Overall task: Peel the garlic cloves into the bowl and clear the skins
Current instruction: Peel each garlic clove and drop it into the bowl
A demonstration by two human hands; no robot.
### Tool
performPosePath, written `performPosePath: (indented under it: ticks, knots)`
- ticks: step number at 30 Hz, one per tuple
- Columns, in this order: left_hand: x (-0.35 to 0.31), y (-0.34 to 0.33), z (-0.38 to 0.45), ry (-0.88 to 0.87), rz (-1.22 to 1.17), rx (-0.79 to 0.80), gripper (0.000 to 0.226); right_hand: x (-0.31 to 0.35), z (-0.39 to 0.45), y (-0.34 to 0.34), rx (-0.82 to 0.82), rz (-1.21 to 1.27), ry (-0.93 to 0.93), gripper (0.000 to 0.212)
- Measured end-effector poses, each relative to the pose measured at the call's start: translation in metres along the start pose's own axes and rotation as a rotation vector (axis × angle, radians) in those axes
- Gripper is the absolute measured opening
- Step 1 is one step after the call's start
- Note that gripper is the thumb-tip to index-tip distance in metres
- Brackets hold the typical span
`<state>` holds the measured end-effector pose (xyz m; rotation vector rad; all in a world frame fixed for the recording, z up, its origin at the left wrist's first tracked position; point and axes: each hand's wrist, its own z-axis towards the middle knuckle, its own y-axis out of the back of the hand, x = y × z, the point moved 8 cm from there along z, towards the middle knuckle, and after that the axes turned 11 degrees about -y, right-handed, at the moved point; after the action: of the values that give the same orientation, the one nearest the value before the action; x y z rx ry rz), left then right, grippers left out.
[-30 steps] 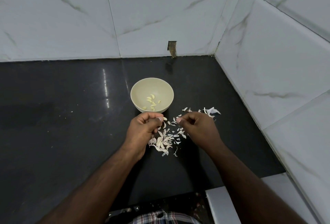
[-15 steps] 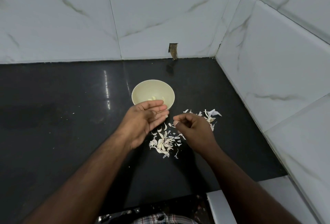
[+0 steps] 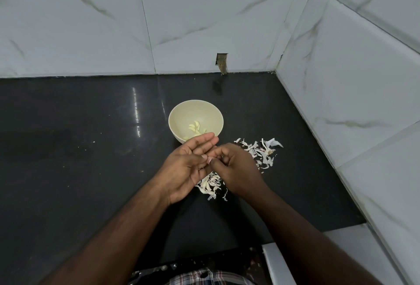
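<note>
The left hand lies palm-up with straight fingers, the right hand curls its fingertips against it, holding what I cannot tell, above two heaps of skins, beside one bowl holding several peeled cloves, mostly pointing away.

Bowl behind, skins in front and to the right

The bowl stands on the worktop, well in front of the tiled wall, with peeled cloves in it. The left hand lies just in front of the bowl, its fingertips over the near rim. The right hand touches it from the right. One heap of skins lies under and between the hands; another lies right of the bowl
</note>
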<state>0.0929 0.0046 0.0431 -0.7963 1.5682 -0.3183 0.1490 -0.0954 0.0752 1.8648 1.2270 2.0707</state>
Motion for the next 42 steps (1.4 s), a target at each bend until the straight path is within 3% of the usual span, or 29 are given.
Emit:
performPosePath:
  ticks: [11,19,28,42]
  knots:
    - [0.001,0.001,0.002,0.016,0.032,0.036,0.058,-0.001,-0.001,-0.003,0.017,-0.018,0.02,0.007]
    - [-0.005,0.02,-0.001,0.006,0.31,-0.056,0.012,-0.006,0.003,0.001,0.074,0.039,-0.013,0.016]
    - [-0.006,0.013,0.0,-0.005,0.318,0.035,0.017,-0.01,0.003,-0.011,0.341,0.519,-0.19,0.007]
    - [-0.006,0.015,0.003,-0.021,0.381,-0.019,0.008,-0.013,0.006,-0.003,0.208,0.286,-0.148,0.015]
